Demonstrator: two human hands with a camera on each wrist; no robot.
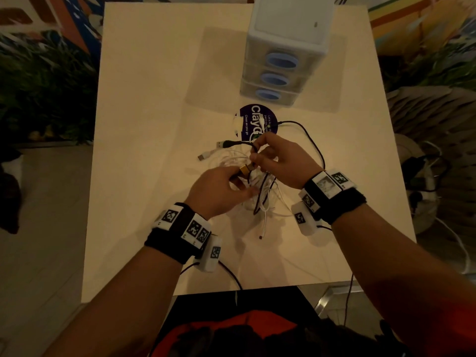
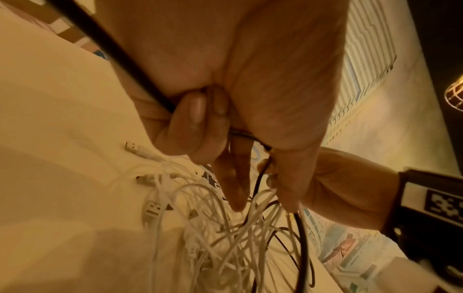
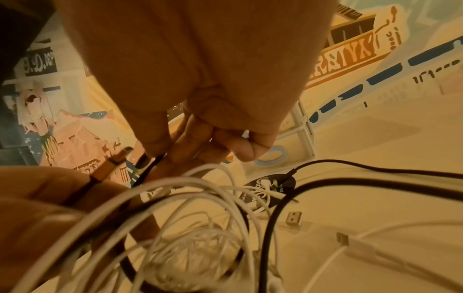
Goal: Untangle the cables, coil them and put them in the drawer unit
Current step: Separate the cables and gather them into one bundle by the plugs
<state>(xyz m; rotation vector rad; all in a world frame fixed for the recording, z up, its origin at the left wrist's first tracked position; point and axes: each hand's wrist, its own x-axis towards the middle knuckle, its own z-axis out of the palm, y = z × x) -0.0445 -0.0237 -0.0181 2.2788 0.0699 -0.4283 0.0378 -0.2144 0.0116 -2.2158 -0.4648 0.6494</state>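
A tangle of white cables [image 1: 260, 194] and black cables lies mid-table, with part of it lifted between my hands. My left hand [image 1: 238, 176] pinches a cable by its gold plug [image 1: 245, 170], which in the right wrist view sticks up from the fingers as the gold plug [image 3: 112, 164]. My right hand [image 1: 257, 153] pinches a black cable [image 1: 313, 140] just above the tangle; its fingertips [image 3: 160, 150] close on the strand. The drawer unit [image 1: 288, 42], white with three blue-handled drawers, all closed, stands at the far side.
A black USB plug [image 1: 224, 144] and a white USB plug [image 1: 203, 156] lie left of my hands. A round dark sticker [image 1: 257, 122] sits between the tangle and the drawer unit. The black cable loops out to the right. The table's near edge [image 1: 257, 287] is close to my body.
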